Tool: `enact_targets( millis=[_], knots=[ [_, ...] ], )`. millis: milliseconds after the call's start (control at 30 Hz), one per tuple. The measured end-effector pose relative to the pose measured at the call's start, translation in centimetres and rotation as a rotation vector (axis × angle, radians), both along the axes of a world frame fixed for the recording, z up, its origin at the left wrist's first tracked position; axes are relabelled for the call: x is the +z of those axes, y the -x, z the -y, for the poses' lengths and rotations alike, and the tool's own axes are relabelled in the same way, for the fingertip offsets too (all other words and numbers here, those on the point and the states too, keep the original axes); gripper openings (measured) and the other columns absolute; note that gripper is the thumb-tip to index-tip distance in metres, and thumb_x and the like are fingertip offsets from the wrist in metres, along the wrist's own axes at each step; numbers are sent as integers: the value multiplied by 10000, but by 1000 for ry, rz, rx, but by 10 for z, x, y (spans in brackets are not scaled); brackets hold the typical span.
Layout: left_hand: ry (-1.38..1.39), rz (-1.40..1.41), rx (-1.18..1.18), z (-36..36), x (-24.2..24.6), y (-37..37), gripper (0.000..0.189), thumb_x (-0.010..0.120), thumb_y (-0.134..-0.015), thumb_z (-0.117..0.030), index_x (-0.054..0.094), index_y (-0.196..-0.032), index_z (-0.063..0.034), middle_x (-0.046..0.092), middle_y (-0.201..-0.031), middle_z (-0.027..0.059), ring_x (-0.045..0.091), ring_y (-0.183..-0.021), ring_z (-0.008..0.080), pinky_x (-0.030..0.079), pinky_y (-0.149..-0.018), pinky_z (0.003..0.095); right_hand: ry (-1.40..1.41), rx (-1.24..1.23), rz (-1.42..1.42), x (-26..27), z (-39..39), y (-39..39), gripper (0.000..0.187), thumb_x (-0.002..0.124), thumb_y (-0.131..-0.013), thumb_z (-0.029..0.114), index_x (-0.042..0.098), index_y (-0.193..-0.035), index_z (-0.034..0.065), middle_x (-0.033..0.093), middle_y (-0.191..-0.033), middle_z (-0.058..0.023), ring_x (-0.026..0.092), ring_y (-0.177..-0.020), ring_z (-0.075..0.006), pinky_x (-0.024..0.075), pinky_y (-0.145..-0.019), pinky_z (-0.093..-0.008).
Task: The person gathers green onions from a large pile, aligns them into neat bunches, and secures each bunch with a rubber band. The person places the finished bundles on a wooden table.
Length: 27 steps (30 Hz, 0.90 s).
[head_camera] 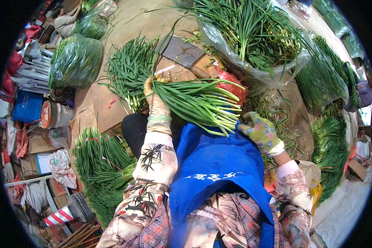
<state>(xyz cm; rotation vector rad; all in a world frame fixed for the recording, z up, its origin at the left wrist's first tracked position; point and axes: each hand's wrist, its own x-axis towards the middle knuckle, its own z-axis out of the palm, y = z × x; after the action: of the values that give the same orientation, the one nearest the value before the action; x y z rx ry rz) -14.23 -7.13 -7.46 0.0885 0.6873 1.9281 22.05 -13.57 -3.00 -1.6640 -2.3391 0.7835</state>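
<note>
My left hand (153,88), in a pale glove with a green band at the wrist, grips a bunch of garlic chives (198,102) around its leaves. The pale stem ends fan out to the right over my blue apron (220,152). Close by those ends is my right hand (262,130), in a green flowered glove, its thumb and fingers apart with nothing visible between them. Beyond my left hand, a loose pile of garlic chives (130,68) lies on a brown board (108,113). A narrow white strip (165,69) shows beside my left fingers.
A large clear plastic bag (210,34) full of chives stands ahead. Near it are a red plastic bag (232,83) and a dark flat plate (181,51). Tied chive bundles (102,155) lie at left, others (330,148) at right. Trimmings (285,124) litter the floor. Another person (63,23) sits far left.
</note>
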Motion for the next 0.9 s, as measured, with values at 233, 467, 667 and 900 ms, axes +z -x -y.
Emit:
enact_targets(
  millis=[233,467,667,900],
  knots=[
    [-20,-51,195,8,31,1,219,587,-849,-222,605,-841,-4,551,-666,41,521,-571,181,482,-686,362,-152,257,528,-43,-24,-55,332,510,-840,179,583,-1157,111,642,-1016,-86,618,-953,-241,514,-731,-345],
    [-116,-68,-110,3,87,-19,258,551,-875,-263,618,-839,-16,566,-643,51,572,-574,203,513,-617,329,-300,62,-232,24,-29,-17,768,729,-720,297,387,-1345,10,546,-1246,-174,531,-1137,-332,421,-972,-388],
    [-1,-151,-378,-8,163,-87,181,660,-805,-203,615,-888,-48,631,-684,81,612,-573,202,521,-511,321,-170,315,-596,66,-18,58,634,595,-776,527,531,-1234,93,499,-1309,-132,449,-1240,-277,371,-1015,-365],
    [-109,-313,-448,-7,231,-162,200,743,-640,-67,630,-804,-45,611,-681,50,550,-577,163,454,-540,323,-48,378,-991,38,-62,57,440,455,-929,265,433,-1319,64,489,-1317,-102,463,-1218,-221,373,-1026,-351]
  ],
)
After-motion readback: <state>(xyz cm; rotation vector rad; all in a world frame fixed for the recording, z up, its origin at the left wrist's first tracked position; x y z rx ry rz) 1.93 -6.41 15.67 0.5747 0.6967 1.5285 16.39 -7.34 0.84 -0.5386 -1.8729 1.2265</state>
